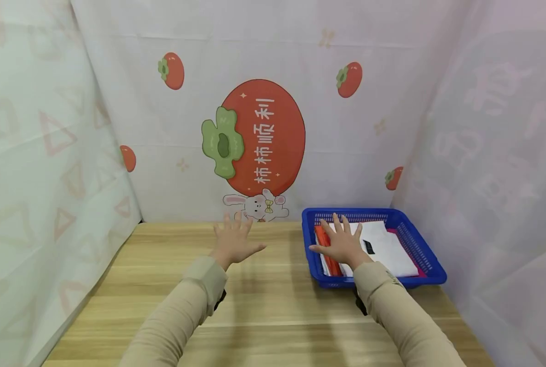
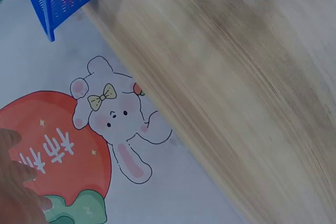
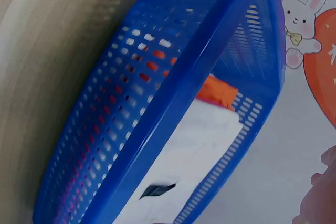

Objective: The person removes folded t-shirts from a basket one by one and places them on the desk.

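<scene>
My left hand (image 1: pixel 234 243) hovers over the wooden table (image 1: pixel 162 285) with its fingers spread, holding nothing. In the left wrist view part of that hand (image 2: pixel 18 182) shows at the lower left edge. My right hand (image 1: pixel 343 244), fingers spread too, overlaps the left part of a blue plastic basket (image 1: pixel 316 275) in the head view. Inside the basket lie folded white cloth (image 1: pixel 389 255) with a small black mark, orange cloth (image 1: pixel 319 237) along the left side, and a strip of magenta cloth (image 1: pixel 420 273). The right wrist view shows the basket's slotted wall (image 3: pixel 121 87) close up.
A white curtain (image 1: pixel 185 117) printed with red persimmons and a rabbit hangs behind the table. More pale sheets (image 1: pixel 39 153) close in the left and right sides. The basket stands at the table's back right, near the right sheet.
</scene>
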Demonstrator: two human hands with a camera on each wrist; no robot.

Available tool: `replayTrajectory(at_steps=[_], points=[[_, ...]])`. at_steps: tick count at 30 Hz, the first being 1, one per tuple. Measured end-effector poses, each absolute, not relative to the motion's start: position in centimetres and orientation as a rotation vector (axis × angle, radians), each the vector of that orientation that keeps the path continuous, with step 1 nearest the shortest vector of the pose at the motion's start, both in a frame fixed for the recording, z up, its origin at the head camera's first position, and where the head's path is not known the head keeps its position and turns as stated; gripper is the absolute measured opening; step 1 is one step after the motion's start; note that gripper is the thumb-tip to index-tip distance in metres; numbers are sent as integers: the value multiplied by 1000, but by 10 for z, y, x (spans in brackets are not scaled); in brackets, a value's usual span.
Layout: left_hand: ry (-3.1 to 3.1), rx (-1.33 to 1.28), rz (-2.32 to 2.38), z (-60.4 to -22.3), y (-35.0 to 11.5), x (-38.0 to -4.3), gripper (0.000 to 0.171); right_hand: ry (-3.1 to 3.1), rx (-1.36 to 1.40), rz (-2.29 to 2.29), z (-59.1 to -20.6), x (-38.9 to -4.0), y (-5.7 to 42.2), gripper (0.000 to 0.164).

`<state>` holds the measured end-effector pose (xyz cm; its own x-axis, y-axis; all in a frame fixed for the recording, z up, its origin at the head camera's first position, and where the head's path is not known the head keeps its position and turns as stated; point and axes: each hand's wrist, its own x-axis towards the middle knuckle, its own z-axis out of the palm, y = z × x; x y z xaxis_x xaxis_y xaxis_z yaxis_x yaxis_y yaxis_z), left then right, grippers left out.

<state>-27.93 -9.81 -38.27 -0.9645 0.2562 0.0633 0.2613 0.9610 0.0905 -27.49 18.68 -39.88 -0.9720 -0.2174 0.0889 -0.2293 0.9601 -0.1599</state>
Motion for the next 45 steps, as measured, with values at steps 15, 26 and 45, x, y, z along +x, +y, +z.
replayTrajectory(at_steps=[15,26,45], points=[[-3037,-496,-110,-394,-58,-289,85,-3053,250,256,-406,-270,234,90],[-3027,-608,-126,-402,-24,-286,85,-3076,207,260,-414,-262,257,90],[-3080,-774,-139,-403,37,-279,84,-3138,94,269,-423,-256,296,95]])
